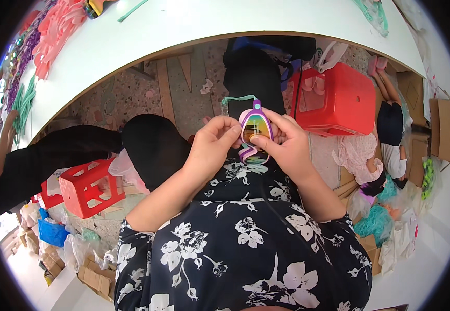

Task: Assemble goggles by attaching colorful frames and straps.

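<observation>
A pair of swim goggles [256,123] with a purple and white frame and a rainbow mirrored lens is held up in front of my lap. A teal strap [241,98] trails from its upper end toward the left, and a purple and pink wavy piece hangs at its lower end. My left hand [213,142] pinches the goggles' left edge between thumb and fingers. From the other side, my right hand [290,141] grips them, its thumb lying across the lens. The fingers behind the goggles are partly hidden.
A white table [183,26] curves ahead, with coral straps [61,31] and green straps [24,106] at its left. Red stools [352,98] stand at both sides. A co-worker's black sleeve [54,153] is at left; two people [390,122] are at right among bags and cardboard.
</observation>
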`<state>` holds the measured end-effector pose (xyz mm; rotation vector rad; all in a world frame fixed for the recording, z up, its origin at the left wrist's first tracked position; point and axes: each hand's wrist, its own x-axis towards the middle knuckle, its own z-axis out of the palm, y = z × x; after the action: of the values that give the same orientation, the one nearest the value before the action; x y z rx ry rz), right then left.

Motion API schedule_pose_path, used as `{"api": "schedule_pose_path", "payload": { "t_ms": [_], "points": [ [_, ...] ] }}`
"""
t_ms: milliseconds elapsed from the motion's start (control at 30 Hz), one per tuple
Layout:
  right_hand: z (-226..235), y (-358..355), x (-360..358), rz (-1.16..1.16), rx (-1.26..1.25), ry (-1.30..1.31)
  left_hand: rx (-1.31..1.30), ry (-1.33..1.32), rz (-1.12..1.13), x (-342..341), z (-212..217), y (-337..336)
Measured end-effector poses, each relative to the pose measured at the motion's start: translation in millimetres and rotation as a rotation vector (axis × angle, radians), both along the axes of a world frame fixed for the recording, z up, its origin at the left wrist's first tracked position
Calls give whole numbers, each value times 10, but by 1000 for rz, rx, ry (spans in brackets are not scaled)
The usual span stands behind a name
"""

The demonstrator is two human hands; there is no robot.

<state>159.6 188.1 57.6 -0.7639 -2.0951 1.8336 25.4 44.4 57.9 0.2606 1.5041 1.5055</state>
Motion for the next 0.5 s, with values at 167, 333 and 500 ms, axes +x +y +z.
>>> {"api": "schedule_pose_path", "payload": {
  "t_ms": [167,333,500],
  "points": [
    [-57,-11,36,-1,-78,56,63,-46,97,206,53,-77],
    [-18,18,15,7,-46,-40,64,-51,130,231,9,-88],
    [-90,19,-52,-19,-186,20,64,-37,109,188,27,-129]
  ]
}}
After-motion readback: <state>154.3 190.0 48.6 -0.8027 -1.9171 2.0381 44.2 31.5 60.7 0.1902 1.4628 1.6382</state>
